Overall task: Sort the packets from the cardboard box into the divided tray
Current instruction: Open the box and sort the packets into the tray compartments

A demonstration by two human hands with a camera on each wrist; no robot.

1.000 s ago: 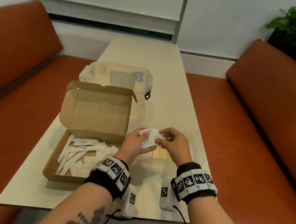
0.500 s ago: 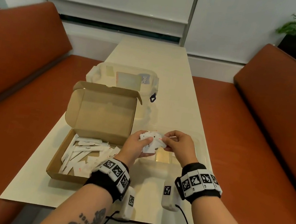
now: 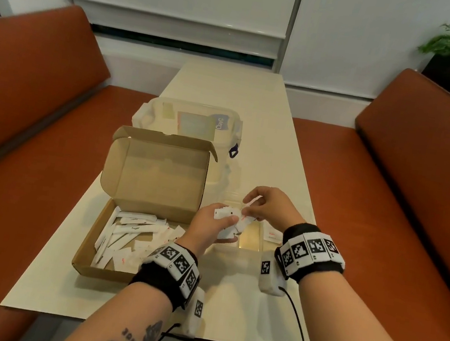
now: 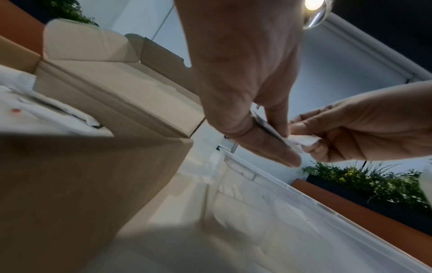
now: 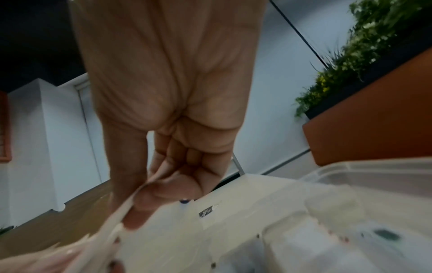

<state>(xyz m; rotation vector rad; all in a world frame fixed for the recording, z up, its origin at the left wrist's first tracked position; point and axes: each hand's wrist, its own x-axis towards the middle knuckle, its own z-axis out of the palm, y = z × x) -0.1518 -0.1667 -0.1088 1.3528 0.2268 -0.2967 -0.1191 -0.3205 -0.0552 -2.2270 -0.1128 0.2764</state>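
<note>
Loose packets (image 3: 131,239) are piled in the cardboard box (image 3: 155,177) on your left. Your left hand (image 3: 211,223) grips a small stack (image 3: 225,217) over the divided tray (image 3: 248,239), and your right hand (image 3: 268,206) pinches one off by its edge. They look light, floppy and slippery, so grab the flat crimped ends.

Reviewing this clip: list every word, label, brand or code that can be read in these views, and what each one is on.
"Sugar": on a long white packet in the cardboard box.
"Clav...": blue label on the clear lidded container; the rest is unreadable.
Red print on the packets that the left hand holds: too small.
Wristband squares: coded patterns, no words.
</note>
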